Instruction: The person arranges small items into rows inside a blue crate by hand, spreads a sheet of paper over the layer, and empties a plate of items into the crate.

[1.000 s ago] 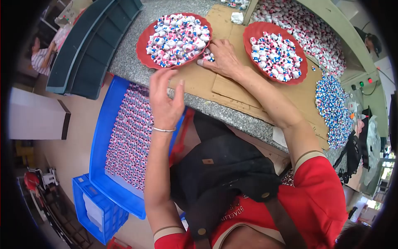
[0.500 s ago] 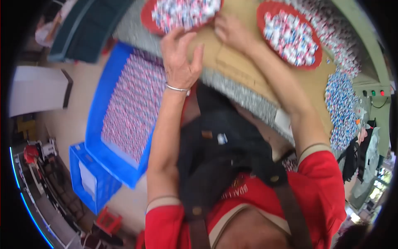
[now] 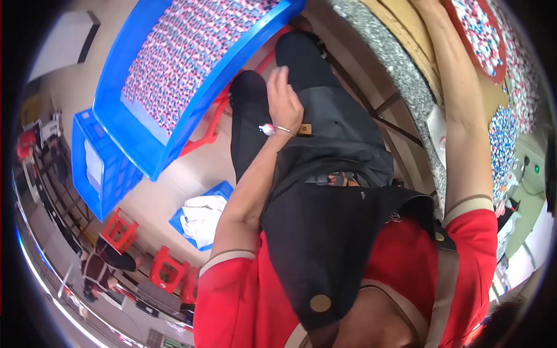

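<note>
My left hand, with a bracelet at the wrist, is over my dark apron and lap. Its fingers are stretched out and nothing is in them. To its left stands a large blue crate filled with neat rows of small pink, white and blue pieces. My right hand reaches over the worktop and is cut off by the top edge, so its fingers are hidden. Nearest to it is a red plate heaped with similar small pieces.
The worktop has a speckled edge. Loose blue and white pieces lie at the right. A second blue crate, red stools and a blue tray with white cloth-like material are on the left. Another person is farther off.
My left hand has left the red plate's edge and come back over my lap. The view has swung left and down, bringing more of the floor and crate in and pushing my right hand to the edge.
</note>
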`<state>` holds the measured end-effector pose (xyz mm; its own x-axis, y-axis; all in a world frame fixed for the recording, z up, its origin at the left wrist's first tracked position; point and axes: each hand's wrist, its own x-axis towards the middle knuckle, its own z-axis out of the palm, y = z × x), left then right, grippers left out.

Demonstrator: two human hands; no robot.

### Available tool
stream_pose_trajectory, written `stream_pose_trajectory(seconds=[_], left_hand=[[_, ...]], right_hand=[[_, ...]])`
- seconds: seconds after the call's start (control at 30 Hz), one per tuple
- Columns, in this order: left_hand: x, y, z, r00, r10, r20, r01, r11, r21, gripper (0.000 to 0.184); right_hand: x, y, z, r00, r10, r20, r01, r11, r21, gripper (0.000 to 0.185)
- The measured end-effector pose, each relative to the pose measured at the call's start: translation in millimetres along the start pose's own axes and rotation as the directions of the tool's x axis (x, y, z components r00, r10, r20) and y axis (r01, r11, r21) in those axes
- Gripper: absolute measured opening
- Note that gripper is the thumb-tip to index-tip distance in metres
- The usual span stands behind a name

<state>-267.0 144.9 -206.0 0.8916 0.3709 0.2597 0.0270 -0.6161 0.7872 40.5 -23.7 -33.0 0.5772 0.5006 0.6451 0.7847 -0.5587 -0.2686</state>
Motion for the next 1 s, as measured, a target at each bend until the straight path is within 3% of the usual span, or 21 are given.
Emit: stream_pose_trajectory(seconds=[0.03,0.07,0.13,0.2,0.23,0.27,0.3,0.47,0.5,0.53,0.57,0.6,0.63,0.7,0.73,0.77,0.8,0.87,0.9,0.93,1.0], left_hand=[[2,2,-6,0.995,0.102,0.003,-0.102,0.993,0.068,0.042],[-1,6,-8,0.996,0.091,0.021,-0.093,0.994,0.066,0.047],[-3,7,-26,0.973,0.214,0.086,-0.229,0.941,0.248,0.045],[11,10,-56,0.967,0.227,0.116,-0.254,0.886,0.388,0.038],[17,5,-56,0.994,0.071,0.080,-0.102,0.843,0.529,0.033],[15,-17,-47,0.970,-0.166,0.177,0.013,0.765,0.644,0.033],[11,-36,-39,0.879,-0.307,0.365,-0.064,0.683,0.728,0.036],[9,-46,-47,0.860,-0.246,0.448,-0.088,0.792,0.604,0.035],[6,-45,-52,0.870,-0.188,0.457,-0.110,0.828,0.550,0.033],[9,-38,-59,0.844,-0.199,0.498,-0.065,0.884,0.463,0.029],[23,-29,-70,0.721,-0.225,0.655,-0.030,0.935,0.354,0.026],[34,1,-83,0.787,-0.230,0.573,0.137,0.970,0.200,0.022],[50,25,-92,0.894,-0.024,0.448,0.016,1.000,0.023,0.015],[98,86,-107,0.926,-0.006,0.379,0.114,0.958,-0.264,0.007],[125,98,-105,0.954,0.193,0.231,-0.125,0.952,-0.278,0.005],[152,116,-105,0.956,0.260,0.138,-0.220,0.942,-0.253,0.004],[182,126,-99,0.939,0.342,0.042,-0.320,0.911,-0.258,0.005],[242,147,-88,0.924,0.381,0.028,-0.371,0.911,-0.181,0.008],[273,147,-77,0.881,0.472,-0.018,-0.471,0.874,-0.117,0.015],[302,147,-62,0.828,0.558,-0.058,-0.561,0.826,-0.048,0.022],[344,150,-37,0.748,0.664,0.015,-0.664,0.747,0.033,0.045]], right_hand=[[-1,0,0,1.000,0.015,0.013,-0.015,1.000,-0.001,0.015],[0,-1,-2,0.999,-0.043,0.012,0.043,0.998,-0.041,0.015],[0,-4,-2,1.000,0.017,0.020,-0.017,1.000,-0.006,0.014],[1,-5,-1,1.000,0.007,0.002,-0.007,0.995,-0.101,0.014],[2,-7,1,1.000,0.025,0.005,-0.024,0.994,-0.105,0.014],[0,-6,1,0.999,0.046,0.013,-0.044,0.992,-0.114,0.015],[-1,-5,2,0.999,0.043,0.010,-0.042,0.995,-0.086,0.015],[-8,12,8,0.991,0.127,0.039,-0.125,0.990,-0.058,0.013],[-10,19,3,0.998,0.049,0.028,-0.044,0.988,-0.150,0.014],[-12,30,8,0.988,0.071,-0.138,-0.083,0.993,-0.079,0.015],[-12,27,4,0.917,0.391,-0.079,-0.380,0.916,0.127,0.016],[-8,28,-5,0.808,0.588,0.031,-0.574,0.776,0.263,0.016],[-4,27,-5,0.650,0.754,0.093,-0.648,0.486,0.587,0.019],[0,30,-7,0.604,0.735,0.309,-0.329,-0.123,0.936,0.021],[0,33,-12,0.624,0.617,0.480,-0.109,-0.540,0.835,0.020],[-2,25,-15,0.709,0.476,0.520,0.040,-0.763,0.645,0.019],[1,-2,-23,0.613,0.573,0.544,0.182,-0.772,0.609,0.021],[-5,-27,-27,0.637,0.552,0.538,0.299,-0.820,0.487,0.027],[4,-56,-34,0.423,0.711,0.563,0.388,-0.703,0.596,0.027],[2,-61,-33,0.375,0.721,0.582,0.446,-0.691,0.569,0.031],[-3,-66,-33,0.431,0.664,0.611,0.397,-0.747,0.533,0.037]])
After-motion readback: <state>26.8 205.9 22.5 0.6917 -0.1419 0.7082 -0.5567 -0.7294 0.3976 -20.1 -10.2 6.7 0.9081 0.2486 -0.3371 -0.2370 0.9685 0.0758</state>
